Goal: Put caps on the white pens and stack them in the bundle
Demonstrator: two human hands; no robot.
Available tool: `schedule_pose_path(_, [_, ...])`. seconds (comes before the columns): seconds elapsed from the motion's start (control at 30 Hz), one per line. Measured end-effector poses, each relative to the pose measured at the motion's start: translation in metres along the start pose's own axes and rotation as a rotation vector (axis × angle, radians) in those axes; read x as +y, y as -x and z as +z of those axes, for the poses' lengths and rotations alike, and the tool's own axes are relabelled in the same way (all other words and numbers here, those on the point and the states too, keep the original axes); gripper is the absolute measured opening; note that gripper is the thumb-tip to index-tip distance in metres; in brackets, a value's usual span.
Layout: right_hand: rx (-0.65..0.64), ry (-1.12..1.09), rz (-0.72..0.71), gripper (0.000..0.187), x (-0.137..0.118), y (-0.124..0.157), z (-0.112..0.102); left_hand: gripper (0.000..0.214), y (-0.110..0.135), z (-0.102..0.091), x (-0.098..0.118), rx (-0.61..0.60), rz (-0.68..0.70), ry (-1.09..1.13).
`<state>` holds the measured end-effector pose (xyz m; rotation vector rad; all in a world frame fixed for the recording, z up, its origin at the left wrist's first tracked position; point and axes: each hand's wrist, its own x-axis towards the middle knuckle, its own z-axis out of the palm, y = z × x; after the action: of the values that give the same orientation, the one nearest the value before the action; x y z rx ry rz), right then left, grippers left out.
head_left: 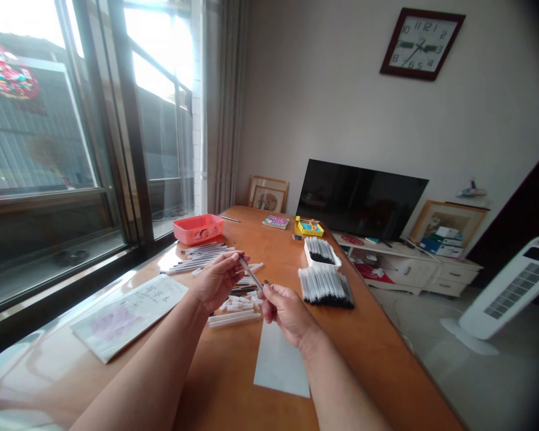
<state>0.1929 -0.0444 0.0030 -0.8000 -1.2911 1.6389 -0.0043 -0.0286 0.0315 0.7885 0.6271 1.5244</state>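
Observation:
My left hand pinches the upper end of a slim grey pen, held slanted above the table. My right hand has its fingers closed round the lower end, hiding the tip. Below and behind the hands lie small white pen parts and clear tubes. Farther left is a spread of thin grey refills. Under my right hand rests a white sheet of paper. To its right lies a stack of clear pens with black ends.
A white basket holds more such pens. Beyond are a red plastic box, a yellow box and a booklet. A writing book lies at left by the window. The wooden table's right edge drops to the floor.

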Motion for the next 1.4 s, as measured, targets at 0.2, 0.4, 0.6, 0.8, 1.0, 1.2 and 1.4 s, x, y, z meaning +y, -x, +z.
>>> schedule_pose_path(0.2, [-0.041,-0.086,0.034,0.049,-0.001,0.001,0.000,0.019,0.002,0.001,0.000,-0.055,0.001,0.014])
schedule_pose_path(0.4, [0.059,0.011,-0.019,0.045,-0.002,0.001,0.003,0.021,-0.001,0.003,-0.003,0.059,0.030,-0.018])
schedule_pose_path(0.6, [-0.082,-0.016,0.003,0.044,-0.003,0.002,0.001,0.019,0.003,0.004,0.001,-0.029,-0.001,0.019])
schedule_pose_path(0.8, [-0.140,0.033,0.077,0.047,-0.004,0.005,0.004,0.019,0.003,0.005,0.000,0.014,0.003,0.004])
schedule_pose_path(1.0, [-0.022,0.178,-0.051,0.039,-0.008,0.004,0.005,0.023,0.004,0.010,-0.007,-0.010,-0.014,-0.110])
schedule_pose_path(1.2, [0.120,0.074,-0.094,0.036,-0.012,-0.001,-0.005,0.029,0.005,0.009,-0.016,0.013,0.052,-0.450])
schedule_pose_path(1.4, [0.285,0.060,-0.070,0.036,-0.006,-0.008,-0.016,0.012,-0.004,-0.005,-0.042,-0.182,0.226,-0.735])
